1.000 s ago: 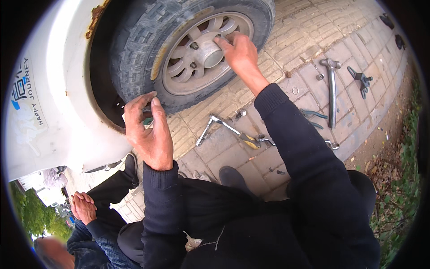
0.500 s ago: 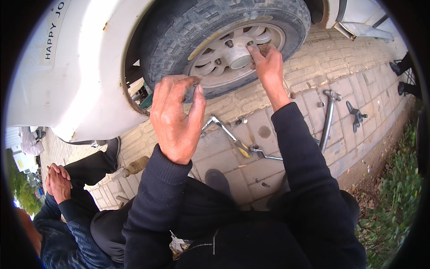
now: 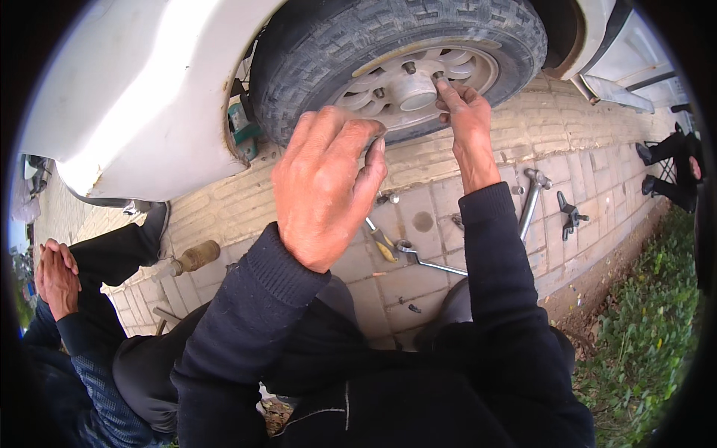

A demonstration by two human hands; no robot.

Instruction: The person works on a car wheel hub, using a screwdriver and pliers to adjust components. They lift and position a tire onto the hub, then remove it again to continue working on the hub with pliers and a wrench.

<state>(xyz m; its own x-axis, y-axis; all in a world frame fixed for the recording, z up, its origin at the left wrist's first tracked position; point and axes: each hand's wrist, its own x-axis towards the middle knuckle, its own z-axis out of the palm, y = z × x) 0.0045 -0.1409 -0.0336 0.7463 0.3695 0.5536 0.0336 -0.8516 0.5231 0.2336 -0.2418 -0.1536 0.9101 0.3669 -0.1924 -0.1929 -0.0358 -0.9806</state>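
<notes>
A muddy wheel (image 3: 403, 30) with a pale metal rim sits in the arch of a white vehicle. My right hand (image 3: 469, 123) reaches its hub, thumb and fingertips pinched on a wheel nut (image 3: 438, 75) beside the round centre cap (image 3: 413, 95). Other studs or nuts (image 3: 408, 68) show around the cap. My left hand (image 3: 325, 183) hovers in front of the tyre's lower left part. Its thumb and forefinger are drawn together, and whatever they may hold is too small to make out.
On the paving lie a yellow-handled ratchet (image 3: 385, 245), a bent wrench (image 3: 429, 261), a thick metal bar with a cross head (image 3: 532, 198), a black clamp-like part (image 3: 571, 215) and a socket (image 3: 393, 198). A dusty bottle (image 3: 196, 256) lies left, near another person's clasped hands (image 3: 57, 276). Shrubs (image 3: 642, 336) edge the right.
The view has shifted, moving the vehicle rightward in it. My left hand has moved right, nearer the hub, its thumb and forefinger closer together. My right hand stays at the same nut.
</notes>
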